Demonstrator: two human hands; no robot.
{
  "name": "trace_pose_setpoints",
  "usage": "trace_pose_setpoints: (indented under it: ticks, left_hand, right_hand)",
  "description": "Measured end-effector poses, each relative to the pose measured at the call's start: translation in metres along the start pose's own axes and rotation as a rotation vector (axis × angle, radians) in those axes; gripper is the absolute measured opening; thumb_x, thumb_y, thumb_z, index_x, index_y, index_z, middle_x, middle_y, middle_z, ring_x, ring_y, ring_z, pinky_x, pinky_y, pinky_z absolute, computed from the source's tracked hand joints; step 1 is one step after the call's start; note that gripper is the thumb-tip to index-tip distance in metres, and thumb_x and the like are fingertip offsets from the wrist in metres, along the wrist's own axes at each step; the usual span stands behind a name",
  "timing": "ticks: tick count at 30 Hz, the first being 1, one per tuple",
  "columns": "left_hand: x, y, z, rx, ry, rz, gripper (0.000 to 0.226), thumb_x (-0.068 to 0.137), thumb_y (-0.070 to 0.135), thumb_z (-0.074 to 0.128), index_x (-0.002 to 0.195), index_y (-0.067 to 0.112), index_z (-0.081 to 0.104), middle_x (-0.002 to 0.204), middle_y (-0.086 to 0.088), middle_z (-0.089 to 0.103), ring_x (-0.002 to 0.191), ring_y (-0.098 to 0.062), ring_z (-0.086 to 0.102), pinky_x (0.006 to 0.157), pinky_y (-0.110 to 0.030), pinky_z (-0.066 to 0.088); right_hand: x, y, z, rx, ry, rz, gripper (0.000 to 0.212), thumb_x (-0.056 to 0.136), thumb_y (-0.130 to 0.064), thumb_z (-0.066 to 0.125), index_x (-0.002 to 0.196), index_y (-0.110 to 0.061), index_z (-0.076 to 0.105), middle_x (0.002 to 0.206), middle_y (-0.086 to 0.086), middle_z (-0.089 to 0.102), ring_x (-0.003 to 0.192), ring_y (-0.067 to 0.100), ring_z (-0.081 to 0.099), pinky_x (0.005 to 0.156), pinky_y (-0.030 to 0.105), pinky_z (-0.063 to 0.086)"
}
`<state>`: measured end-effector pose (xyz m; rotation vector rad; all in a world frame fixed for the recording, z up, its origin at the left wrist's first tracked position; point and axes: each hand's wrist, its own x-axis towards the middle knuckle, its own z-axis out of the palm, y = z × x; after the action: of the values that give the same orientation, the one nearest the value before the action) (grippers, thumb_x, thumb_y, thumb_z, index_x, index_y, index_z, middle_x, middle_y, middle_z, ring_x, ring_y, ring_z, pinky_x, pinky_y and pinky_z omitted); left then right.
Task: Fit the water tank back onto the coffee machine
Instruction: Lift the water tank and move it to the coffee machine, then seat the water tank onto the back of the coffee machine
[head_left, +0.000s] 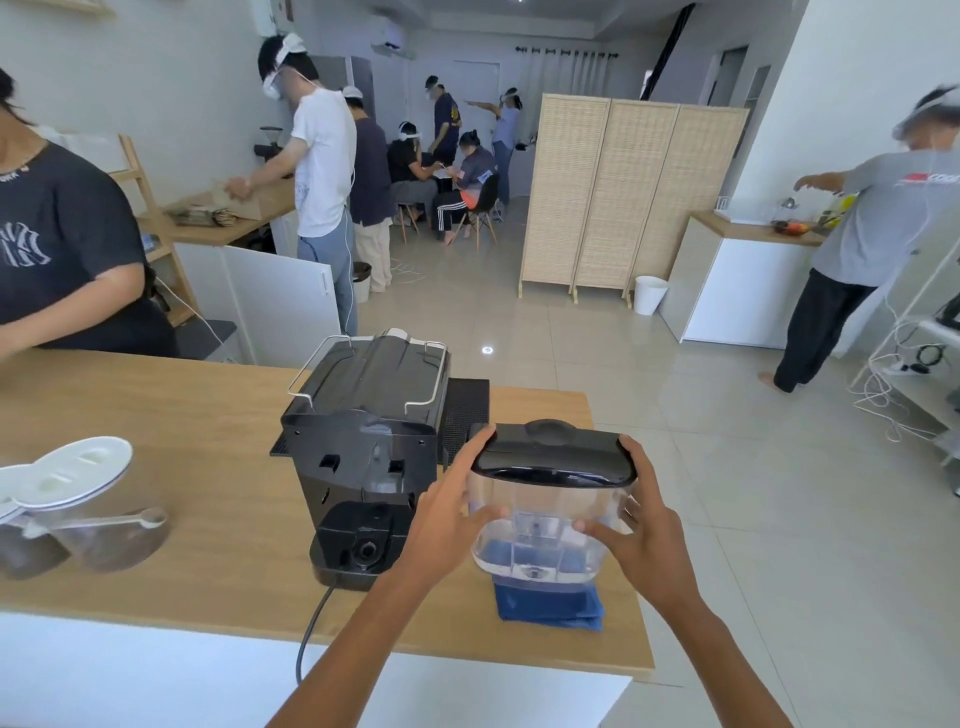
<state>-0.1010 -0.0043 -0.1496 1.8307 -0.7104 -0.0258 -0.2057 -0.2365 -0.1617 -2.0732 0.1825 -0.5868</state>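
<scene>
A clear plastic water tank (545, 525) with a black lid (553, 454) is held just above a folded blue cloth (550, 605), to the right of the coffee machine. My left hand (452, 512) grips its left side and my right hand (636, 525) grips its right side. The black coffee machine (366, 452) stands on the wooden counter (208, 467) with its back toward me. Its empty tank seat (363, 545) shows at the base. The tank is apart from the machine.
Two lidded jars of ground coffee (78, 514) with a scoop stand at the counter's left. The machine's power cord (311, 629) hangs over the front edge. A person in a dark shirt (62, 249) stands across the counter. Other people work farther back.
</scene>
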Motion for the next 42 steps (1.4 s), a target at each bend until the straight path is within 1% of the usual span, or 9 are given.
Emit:
trace_pose_setpoints:
  ticks: [2,6,10,16,20,23,26,36,42]
  left_hand:
    - [-0.002,0.001,-0.012,0.038,0.009,0.003,0.091,0.076,0.051,0.077,0.143,0.069,0.018,0.063,0.002,0.048,0.059,-0.021,0.040,0.067,-0.046,0.055]
    - [-0.029,-0.015,-0.065,0.052,0.080,-0.008,0.097,0.078,0.035,0.080,0.153,0.052,0.020,0.095,-0.004,0.055,0.083,-0.018,0.050,0.080,-0.015,0.045]
    - [-0.030,-0.010,-0.075,0.072,0.104,0.039,0.099,0.077,0.035,0.080,0.155,0.047,0.021,0.095,-0.004,0.050,0.088,-0.009,0.040,0.078,-0.014,0.041]
    - [-0.044,0.000,-0.118,0.060,0.169,0.043,0.093,0.079,0.024,0.084,0.150,0.050,0.030,0.106,0.016,0.050,0.091,-0.008,0.044,0.087,-0.014,0.044]
    - [-0.052,-0.007,-0.148,0.051,0.168,0.011,0.091,0.079,0.020,0.084,0.149,0.048,0.034,0.128,0.054,0.042,0.110,0.013,0.051,0.104,-0.016,0.041]
    - [-0.051,-0.018,-0.166,0.045,0.189,-0.009,0.091,0.079,0.019,0.083,0.151,0.044,0.033,0.131,0.038,0.050,0.118,0.002,0.052,0.105,-0.024,0.042]
    - [-0.047,-0.036,-0.181,0.056,0.188,-0.011,0.091,0.080,0.027,0.082,0.151,0.049,0.030,0.106,0.006,0.043,0.093,-0.013,0.043,0.088,-0.031,0.040]
    - [-0.041,-0.081,-0.199,-0.016,0.191,-0.018,0.093,0.082,0.031,0.081,0.153,0.051,0.025,0.107,0.004,0.032,0.094,-0.014,0.033,0.083,-0.031,0.034]
    - [-0.034,-0.093,-0.192,-0.012,0.178,-0.012,0.092,0.087,0.027,0.077,0.154,0.051,0.020,0.105,0.016,0.050,0.088,-0.010,0.042,0.082,-0.026,0.040]
  right_hand:
    - [0.000,-0.012,0.002,0.017,0.008,-0.009,0.103,0.078,-0.017,0.086,0.156,-0.037,0.023,0.121,-0.033,0.058,0.104,-0.012,0.064,0.090,0.003,0.044]
    - [-0.009,-0.052,0.043,0.012,-0.072,-0.061,0.106,0.075,-0.015,0.088,0.154,-0.044,0.023,0.120,-0.012,0.067,0.103,0.019,0.070,0.095,0.030,0.057]
    - [-0.011,-0.067,0.045,0.092,-0.050,-0.075,0.106,0.075,-0.012,0.088,0.154,-0.044,0.024,0.133,-0.008,0.065,0.111,0.017,0.069,0.099,0.043,0.057]
    - [-0.010,-0.100,0.076,0.135,-0.070,-0.078,0.107,0.073,-0.014,0.089,0.155,-0.040,0.025,0.126,-0.028,0.064,0.112,0.009,0.067,0.107,0.040,0.051]
    - [-0.004,-0.115,0.107,0.148,-0.084,-0.074,0.108,0.072,-0.010,0.089,0.155,-0.040,0.026,0.126,-0.020,0.066,0.112,0.009,0.068,0.105,0.041,0.053]
    - [-0.002,-0.121,0.133,0.152,-0.073,-0.071,0.110,0.072,-0.010,0.089,0.155,-0.044,0.025,0.118,-0.017,0.069,0.105,0.018,0.070,0.100,0.043,0.056]
    - [-0.001,-0.126,0.157,0.170,-0.068,-0.042,0.109,0.075,-0.007,0.087,0.154,-0.045,0.023,0.118,-0.026,0.068,0.106,0.019,0.069,0.100,0.046,0.055]
    - [0.006,-0.125,0.202,0.092,-0.035,0.042,0.112,0.078,-0.011,0.085,0.156,-0.050,0.014,0.121,-0.046,0.057,0.111,-0.006,0.063,0.096,0.006,0.043]
    - [0.005,-0.119,0.215,0.062,0.002,0.104,0.114,0.078,-0.017,0.085,0.157,-0.048,0.010,0.136,-0.035,0.051,0.128,0.007,0.057,0.112,0.035,0.044]
